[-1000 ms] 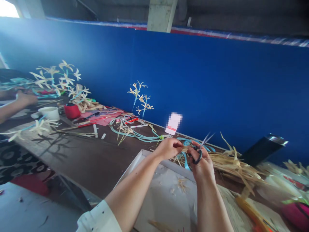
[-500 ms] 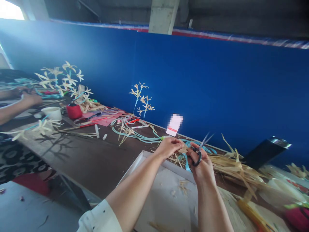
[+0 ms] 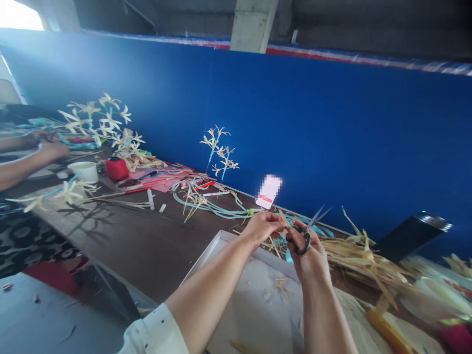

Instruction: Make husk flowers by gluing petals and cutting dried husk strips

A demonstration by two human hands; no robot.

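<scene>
My left hand point(image 3: 263, 227) pinches a small strip of dried husk point(image 3: 284, 219) over the far edge of a shallow white tray point(image 3: 220, 244). Close beside it, my right hand point(image 3: 309, 248) has a pair of scissors point(image 3: 306, 239) hooked on its fingers, blades apart and pointing up and away. The right fingertips also meet the strip near the left fingers. Light blue ribbon point(image 3: 289, 254) hangs just under the right hand. Husk scraps point(image 3: 282, 289) lie in the tray.
Dried husks point(image 3: 354, 253) and a black flask point(image 3: 409, 237) lie to the right. Husk flowers point(image 3: 223, 157) stand by the blue wall point(image 3: 332, 132), near a phone point(image 3: 268, 192). Blue cords point(image 3: 206, 209), a white cup point(image 3: 84, 172) and a co-worker's hands point(image 3: 53, 147) are leftward.
The strip between my hands has turned more upright and my left hand has come slightly nearer the right. The whole view has shifted a little.
</scene>
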